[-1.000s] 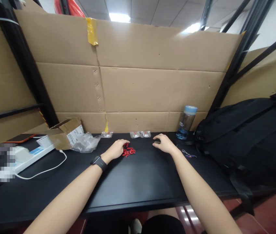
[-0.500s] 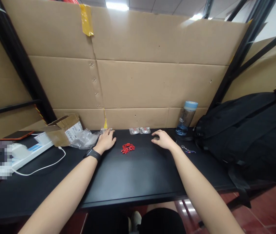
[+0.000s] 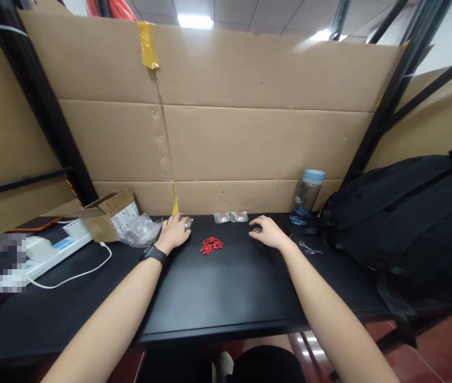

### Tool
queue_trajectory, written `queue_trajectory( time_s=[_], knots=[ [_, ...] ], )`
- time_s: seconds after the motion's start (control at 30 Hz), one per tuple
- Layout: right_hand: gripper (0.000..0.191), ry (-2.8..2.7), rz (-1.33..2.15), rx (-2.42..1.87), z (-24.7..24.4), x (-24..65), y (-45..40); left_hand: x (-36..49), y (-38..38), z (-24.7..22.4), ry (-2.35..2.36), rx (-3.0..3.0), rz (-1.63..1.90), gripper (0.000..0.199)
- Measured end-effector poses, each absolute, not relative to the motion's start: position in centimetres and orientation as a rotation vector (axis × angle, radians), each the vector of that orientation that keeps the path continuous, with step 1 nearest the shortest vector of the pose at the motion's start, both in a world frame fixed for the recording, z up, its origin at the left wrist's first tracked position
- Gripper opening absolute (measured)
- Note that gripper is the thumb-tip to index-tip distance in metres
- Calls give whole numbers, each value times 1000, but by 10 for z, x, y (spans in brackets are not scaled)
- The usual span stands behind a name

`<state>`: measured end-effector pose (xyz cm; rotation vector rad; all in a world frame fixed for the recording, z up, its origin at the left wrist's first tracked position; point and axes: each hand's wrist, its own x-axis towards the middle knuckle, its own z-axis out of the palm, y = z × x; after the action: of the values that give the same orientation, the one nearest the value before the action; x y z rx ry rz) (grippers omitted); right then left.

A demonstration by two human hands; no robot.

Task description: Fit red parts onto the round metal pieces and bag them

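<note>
Far left of the left hand: open carton (image 3: 109, 215), with crumpled plastic wrap (image 3: 140, 230) between it and that hand, perhaps pushed aside to leave working room.

Left hand (image 3: 173, 232): palm down, fingers a little spread and thumb held off them, over a transparent packet (image 3: 188, 223) that shows beside the thumb. Cannot tell whether it grips; the hand covers most of the packet.

Red cord (image 3: 212, 245): loose bunch on the surface (image 3: 226, 292), right of the left hand, touched by neither; probably central so that both can reach it. Beyond it, two more packets (image 3: 230, 217) lie side by side, seemingly ranked at the back.

Right hand (image 3: 268, 232): thumb and forefinger tips apart, curved around a small round thing (image 3: 257, 230). Grip unclear; contact is hidden.

Right of the right hand: charm (image 3: 309, 249) near the forearm; upright bottle (image 3: 306, 198) behind it, likely out of elbow range; backpack (image 3: 405, 223) farthest.
</note>
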<state>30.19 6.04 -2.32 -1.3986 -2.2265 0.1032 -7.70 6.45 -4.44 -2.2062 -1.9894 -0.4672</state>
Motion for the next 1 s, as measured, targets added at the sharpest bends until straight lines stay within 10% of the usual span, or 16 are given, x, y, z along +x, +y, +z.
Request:
queue_trajectory(
  time_s=[0.37,0.67,1.0],
  knots=[
    [32,-2215,140,-1329,-15,296,52,-87,64,-37,-2011,-2220,-478,39],
    [45,-1888,751,-962,-6,242,23,-27,22,-7,-1664,-2481,-1441,40],
    [30,-2040,1096,-852,-1,250,19,22,-14,-14,-1612,-2904,-1533,27]
  ],
)
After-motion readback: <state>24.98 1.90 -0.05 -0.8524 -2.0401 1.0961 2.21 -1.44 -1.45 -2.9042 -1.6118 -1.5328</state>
